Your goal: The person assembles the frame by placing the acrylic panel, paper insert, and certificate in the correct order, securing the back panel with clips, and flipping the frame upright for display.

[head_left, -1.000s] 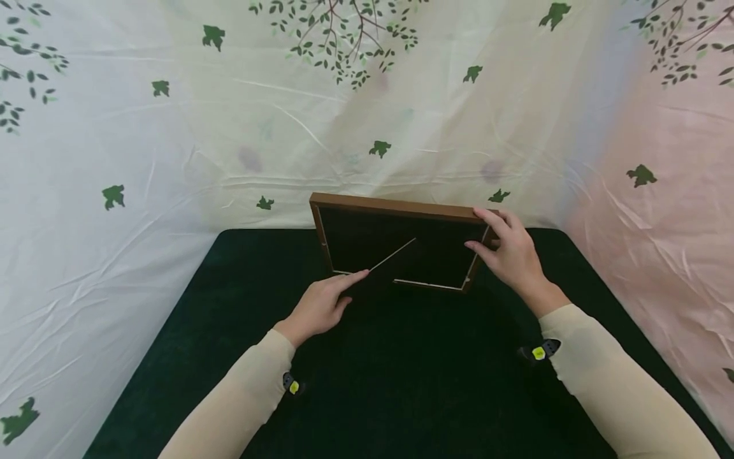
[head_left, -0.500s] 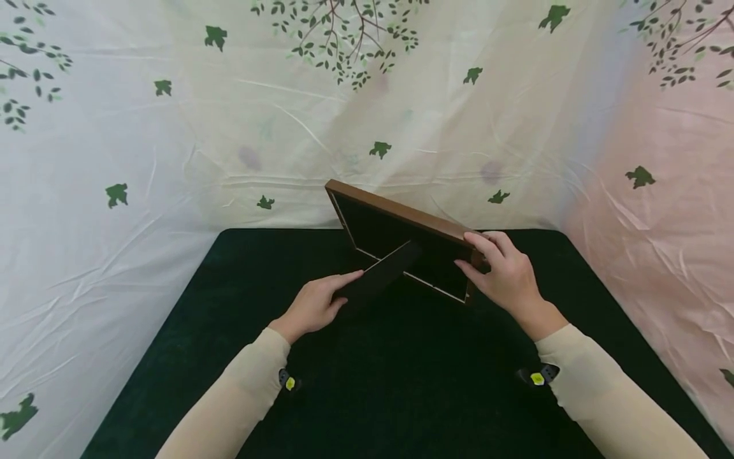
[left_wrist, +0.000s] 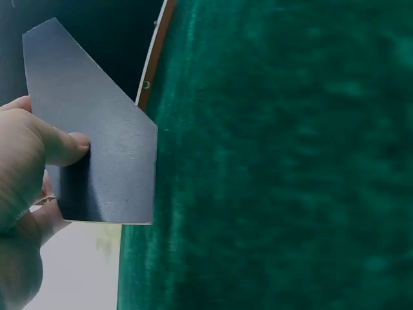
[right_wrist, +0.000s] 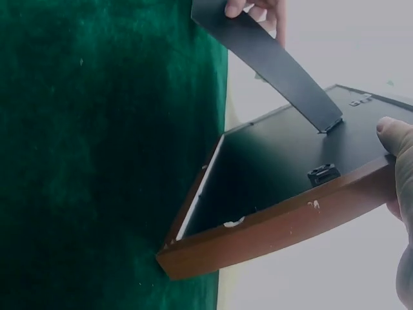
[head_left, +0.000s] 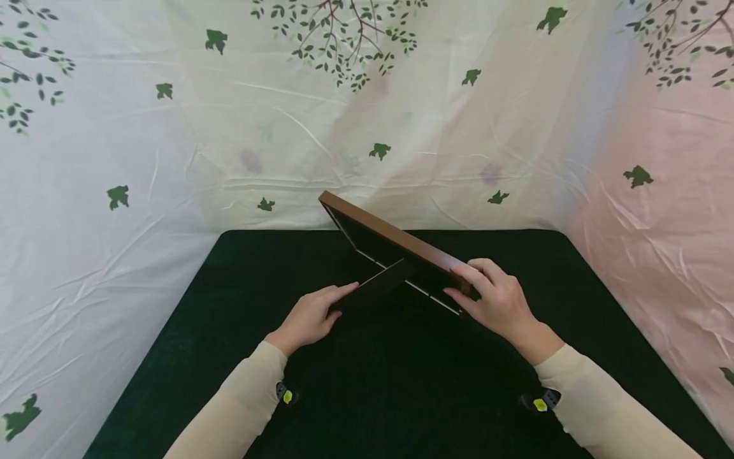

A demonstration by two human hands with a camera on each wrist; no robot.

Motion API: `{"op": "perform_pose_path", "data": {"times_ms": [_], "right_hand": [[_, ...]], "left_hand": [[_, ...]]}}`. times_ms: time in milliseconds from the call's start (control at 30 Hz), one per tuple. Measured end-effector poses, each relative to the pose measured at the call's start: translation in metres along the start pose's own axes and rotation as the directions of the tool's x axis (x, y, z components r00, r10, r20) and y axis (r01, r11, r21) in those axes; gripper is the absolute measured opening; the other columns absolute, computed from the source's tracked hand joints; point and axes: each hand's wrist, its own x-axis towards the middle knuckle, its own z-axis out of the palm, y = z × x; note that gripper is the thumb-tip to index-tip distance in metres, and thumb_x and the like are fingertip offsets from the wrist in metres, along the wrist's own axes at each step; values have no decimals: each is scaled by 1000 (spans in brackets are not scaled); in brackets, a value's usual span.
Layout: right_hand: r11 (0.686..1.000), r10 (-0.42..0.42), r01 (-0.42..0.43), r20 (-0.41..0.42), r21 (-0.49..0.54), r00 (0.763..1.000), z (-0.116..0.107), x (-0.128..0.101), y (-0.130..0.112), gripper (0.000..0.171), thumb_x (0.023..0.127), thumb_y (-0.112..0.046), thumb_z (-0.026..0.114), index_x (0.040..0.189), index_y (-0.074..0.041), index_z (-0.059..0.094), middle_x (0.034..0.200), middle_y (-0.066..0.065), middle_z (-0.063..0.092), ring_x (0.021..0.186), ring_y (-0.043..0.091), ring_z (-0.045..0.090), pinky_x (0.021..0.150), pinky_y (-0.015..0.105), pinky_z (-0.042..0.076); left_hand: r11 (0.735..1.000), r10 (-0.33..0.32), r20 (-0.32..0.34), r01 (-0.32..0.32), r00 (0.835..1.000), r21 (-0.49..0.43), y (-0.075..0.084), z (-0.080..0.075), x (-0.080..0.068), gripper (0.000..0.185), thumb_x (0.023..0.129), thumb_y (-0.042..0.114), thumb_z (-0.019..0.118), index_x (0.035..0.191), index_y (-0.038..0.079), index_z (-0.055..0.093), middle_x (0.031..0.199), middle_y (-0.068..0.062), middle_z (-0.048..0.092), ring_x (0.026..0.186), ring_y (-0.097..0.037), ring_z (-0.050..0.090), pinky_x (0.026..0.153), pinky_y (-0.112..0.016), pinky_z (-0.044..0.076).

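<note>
A brown picture frame (head_left: 390,231) stands tilted on the dark green cloth, its black back turned toward me. From that back juts a black easel stand (left_wrist: 110,135), swung out from the panel. My left hand (head_left: 308,319) pinches the stand's free end, thumb on one face in the left wrist view. At the frame's right end, my right hand (head_left: 499,303) grips the brown edge, with the thumb on the back side. Metal hangers (right_wrist: 324,174) show on the back in the right wrist view. The front of the frame is hidden.
The green cloth (head_left: 401,395) covers the table. Behind it hangs a pale curtain (head_left: 321,127) printed with leaves and branches, and a pinkish stretch of it runs along the right side. Both wrists carry dark bands with a yellow-green piece.
The frame has turned, its right end swinging toward me along with my right hand. My left hand has shifted slightly closer and leftward, still holding the stand, whose face came more into view.
</note>
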Motion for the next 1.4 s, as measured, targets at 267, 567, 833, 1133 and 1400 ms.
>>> {"op": "perform_pose_path", "data": {"times_ms": [267, 567, 833, 1133, 1400], "right_hand": [[998, 33, -36, 57, 56, 998, -8, 0, -4, 50, 89, -37, 66, 123, -1, 59, 102, 12, 61, 68, 13, 60, 53, 23, 49], [972, 90, -130, 199, 197, 976, -32, 4, 1, 59, 93, -40, 60, 134, 2, 53, 112, 7, 66, 76, 11, 63, 68, 28, 56], [957, 114, -179, 271, 228, 956, -36, 6, -1, 55, 95, -38, 59, 136, -2, 52, 117, 7, 65, 76, 11, 62, 72, 26, 55], [949, 100, -174, 272, 262, 957, -35, 6, -2, 53, 96, -37, 58, 137, -4, 53, 116, 6, 67, 82, 11, 64, 59, 13, 46], [968, 22, -76, 220, 240, 975, -28, 17, -24, 52, 96, -36, 59, 134, -1, 55, 100, 2, 70, 71, 5, 59, 56, 13, 41]], "left_hand": [[998, -59, 7, 59, 998, -1, 4, -4, -2, 77, 87, 20, 72, 149, 39, 30, 124, 1, 58, 107, -10, 59, 86, -32, 51], [983, 53, -224, -12, 973, 181, 31, -59, 44, 80, 88, 36, 70, 153, 24, 25, 145, -17, 35, 122, -31, 48, 92, -47, 48], [958, -36, -192, 88, 981, 273, 57, -78, 85, 84, 88, 56, 60, 155, 25, 19, 157, -21, 13, 134, -41, 35, 104, -52, 37], [978, -124, -95, 138, 988, 157, 63, -66, 99, 70, 93, 60, 48, 152, 27, 30, 159, -18, 5, 138, -42, 29, 108, -54, 30], [994, -94, -96, 98, 991, 46, 61, -73, 104, 61, 97, 55, 43, 146, 18, 39, 159, -14, 10, 141, -36, 23, 111, -51, 27]]}}
